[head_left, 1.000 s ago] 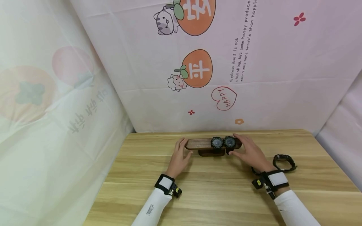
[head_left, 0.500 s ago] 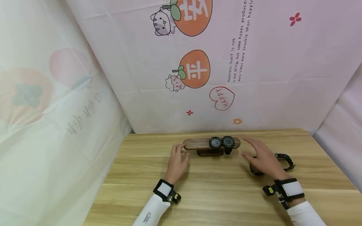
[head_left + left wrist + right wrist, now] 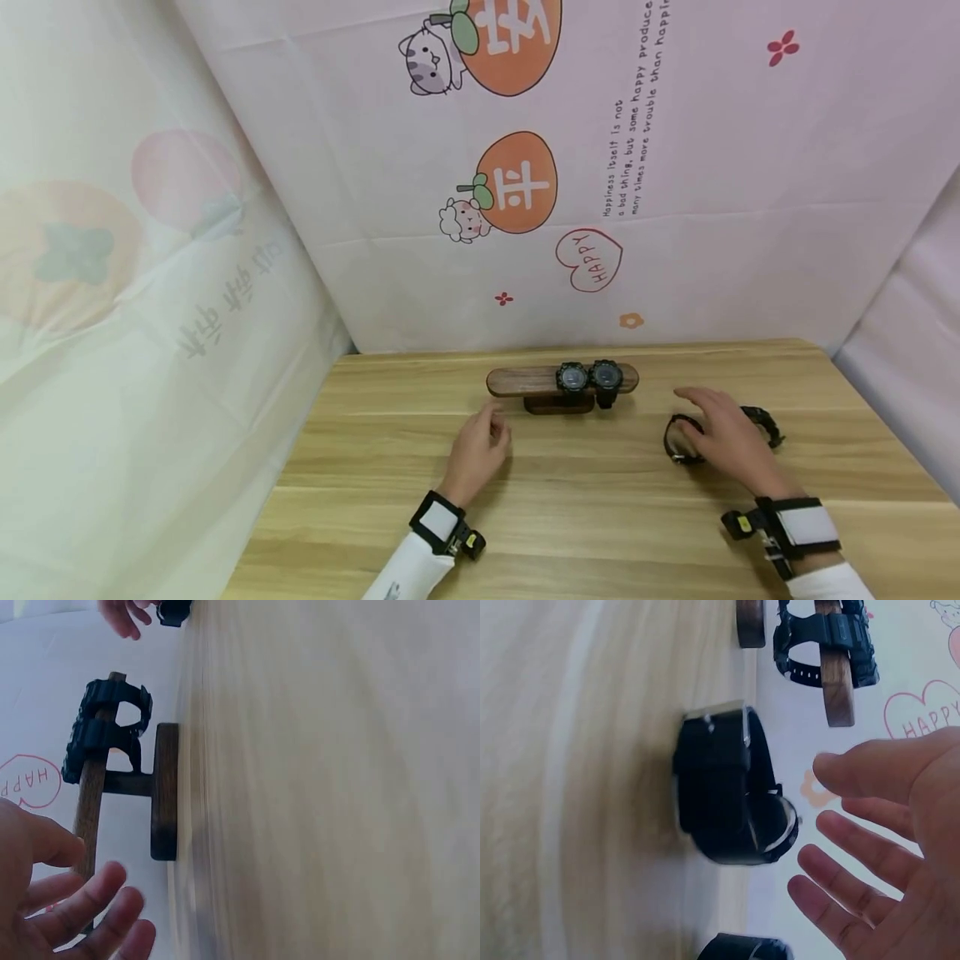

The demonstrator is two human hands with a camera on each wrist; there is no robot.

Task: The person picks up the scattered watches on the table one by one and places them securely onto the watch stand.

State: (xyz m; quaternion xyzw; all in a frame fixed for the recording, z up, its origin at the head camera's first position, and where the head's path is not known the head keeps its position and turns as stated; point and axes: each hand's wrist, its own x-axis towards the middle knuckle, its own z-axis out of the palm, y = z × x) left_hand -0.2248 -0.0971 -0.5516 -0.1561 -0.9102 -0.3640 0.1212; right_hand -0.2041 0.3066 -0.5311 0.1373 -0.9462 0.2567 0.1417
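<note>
A dark wooden T-shaped watch stand [image 3: 522, 382] stands near the table's far edge. Two black digital watches, a left one [image 3: 572, 378] and a right one [image 3: 607, 375], are strapped side by side round the right part of its bar. My left hand [image 3: 477, 452], holding nothing, is just in front of the bar's left end, fingers loosely bent. Over on the right, my right hand [image 3: 733, 443] hovers beside a looped black watch [image 3: 716, 780] with a buckle, fingers spread and not gripping it. Another black watch [image 3: 765, 425] lies behind that hand, partly hidden.
A light wood-grain table [image 3: 585, 517] carries everything. Behind it hangs a pale printed cloth [image 3: 697, 275], and another cloth [image 3: 187, 400] closes off the left side. Each wrist wears a strapped camera, the left camera [image 3: 472, 544] and the right camera [image 3: 738, 525].
My right hand has left the stand's right end and moved right to the loose watches. My left hand has let go of the bar's left end and drawn slightly back toward me.
</note>
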